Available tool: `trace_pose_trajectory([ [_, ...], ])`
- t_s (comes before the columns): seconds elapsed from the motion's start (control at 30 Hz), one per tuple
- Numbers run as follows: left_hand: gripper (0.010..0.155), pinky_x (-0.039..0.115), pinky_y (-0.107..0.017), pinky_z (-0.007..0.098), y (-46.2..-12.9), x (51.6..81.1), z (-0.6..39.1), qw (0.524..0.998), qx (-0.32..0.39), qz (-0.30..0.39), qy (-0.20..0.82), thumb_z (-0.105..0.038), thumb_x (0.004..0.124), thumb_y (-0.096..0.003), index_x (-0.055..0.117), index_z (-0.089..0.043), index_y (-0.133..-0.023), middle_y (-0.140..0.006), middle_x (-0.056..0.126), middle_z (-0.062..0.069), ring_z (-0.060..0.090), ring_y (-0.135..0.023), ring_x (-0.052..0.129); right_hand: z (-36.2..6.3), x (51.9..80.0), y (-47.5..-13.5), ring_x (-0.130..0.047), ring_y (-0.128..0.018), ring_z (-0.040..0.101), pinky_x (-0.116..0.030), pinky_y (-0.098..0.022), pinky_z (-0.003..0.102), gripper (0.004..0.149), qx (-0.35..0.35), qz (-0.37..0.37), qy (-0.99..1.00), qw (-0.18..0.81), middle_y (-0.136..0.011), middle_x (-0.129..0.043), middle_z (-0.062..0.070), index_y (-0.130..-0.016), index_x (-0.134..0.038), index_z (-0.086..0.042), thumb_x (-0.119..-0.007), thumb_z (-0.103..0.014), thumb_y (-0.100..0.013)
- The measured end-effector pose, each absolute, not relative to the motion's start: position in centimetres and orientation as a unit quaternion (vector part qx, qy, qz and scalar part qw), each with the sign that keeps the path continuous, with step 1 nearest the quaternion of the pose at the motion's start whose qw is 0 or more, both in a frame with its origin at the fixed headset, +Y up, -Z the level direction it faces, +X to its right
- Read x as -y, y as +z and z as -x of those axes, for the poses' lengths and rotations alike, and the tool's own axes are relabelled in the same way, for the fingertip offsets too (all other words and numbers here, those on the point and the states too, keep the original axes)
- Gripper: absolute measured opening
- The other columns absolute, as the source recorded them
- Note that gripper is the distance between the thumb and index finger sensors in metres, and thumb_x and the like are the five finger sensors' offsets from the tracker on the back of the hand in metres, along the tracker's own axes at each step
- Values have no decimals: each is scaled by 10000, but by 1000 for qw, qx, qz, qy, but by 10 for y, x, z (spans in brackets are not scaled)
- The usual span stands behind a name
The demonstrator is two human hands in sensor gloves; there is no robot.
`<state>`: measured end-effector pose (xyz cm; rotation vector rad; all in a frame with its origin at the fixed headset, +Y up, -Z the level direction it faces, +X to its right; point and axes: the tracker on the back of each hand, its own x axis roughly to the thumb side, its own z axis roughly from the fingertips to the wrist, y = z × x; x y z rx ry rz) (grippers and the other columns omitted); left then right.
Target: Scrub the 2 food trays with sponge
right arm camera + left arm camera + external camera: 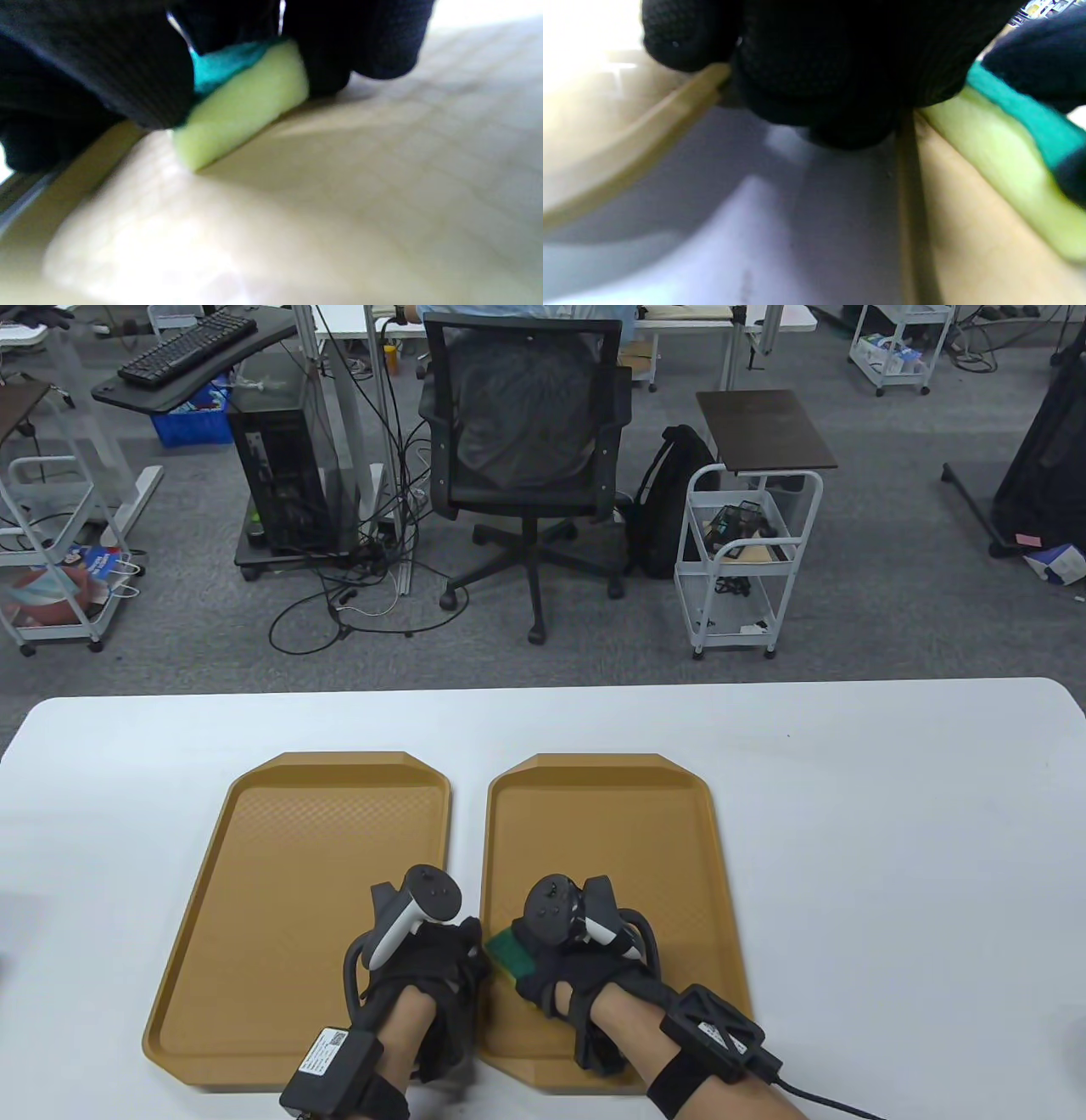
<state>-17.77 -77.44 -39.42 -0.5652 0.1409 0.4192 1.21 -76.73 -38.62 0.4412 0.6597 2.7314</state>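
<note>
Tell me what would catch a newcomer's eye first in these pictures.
Two brown food trays lie side by side on the white table, the left tray and the right tray. The right hand grips a green and yellow sponge on the right tray's near left part; the left hand sits between the trays.

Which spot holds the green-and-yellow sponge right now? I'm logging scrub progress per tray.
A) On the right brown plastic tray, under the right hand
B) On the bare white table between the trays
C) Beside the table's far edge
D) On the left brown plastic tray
A: the green-and-yellow sponge sits inside the right brown plastic tray near its left rim, with the right hand gripping it, yellow side down on the tray floor in the right wrist view.
</note>
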Motion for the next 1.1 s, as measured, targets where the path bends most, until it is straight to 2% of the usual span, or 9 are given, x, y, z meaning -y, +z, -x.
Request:
trace_pose_trajectory([
  [0.37,624,841,-424,409,-394,775,177,938,-66,274,200,-441,876,-441,672,-345,-1023,-545,1065,-65,170,-343,1023,-13,764,-346,-759,-751,389,-725,-566,533,715,-254,-190,940,124,-1106,-566,83,-1066,-586,-267,-939,-365,-452],
  [0.53,626,843,-426,408,-393,775,176,941,-65,271,192,-449,876,-444,668,-343,-1025,-547,1063,-67,167,-346,1025,-8,764,-336,-751,-809,409,-695,-610,575,645,-199,-191,955,113,-1072,-642,101,-1027,-668,-279,-884,-479,-452],
  [0.67,627,843,-423,407,-393,775,175,941,-65,269,194,-455,879,-443,672,-343,-1024,-542,1064,-68,167,-342,1024,-5,763,-333,-764,-847,391,-707,-624,568,611,-161,-225,959,65,-1058,-679,90,-1005,-691,-307,-906,-424,-445],
  [0.77,627,843,-423,408,-393,775,175,941,-65,269,193,-456,879,-443,672,-341,-1024,-543,1063,-68,167,-342,1024,-20,762,-333,-747,-897,380,-701,-649,572,595,-168,-247,951,76,-1075,-668,74,-1004,-686,-336,-904,-391,-452],
  [0.97,629,841,-425,411,-393,775,174,942,-66,268,191,-453,878,-444,669,-339,-1026,-544,1061,-65,170,-345,1023,-68,763,-333,-731,-942,362,-700,-696,543,564,-161,-238,954,87,-1077,-662,105,-983,-702,-379,-901,-360,-455],
  [1.1,627,840,-425,412,-392,775,174,942,-65,268,191,-451,877,-444,670,-337,-1025,-545,1060,-64,170,-344,1022,-104,762,-333,-702,-968,376,-682,-699,574,563,-163,-225,958,74,-1089,-653,61,-984,-692,-391,-893,-352,-459],
])
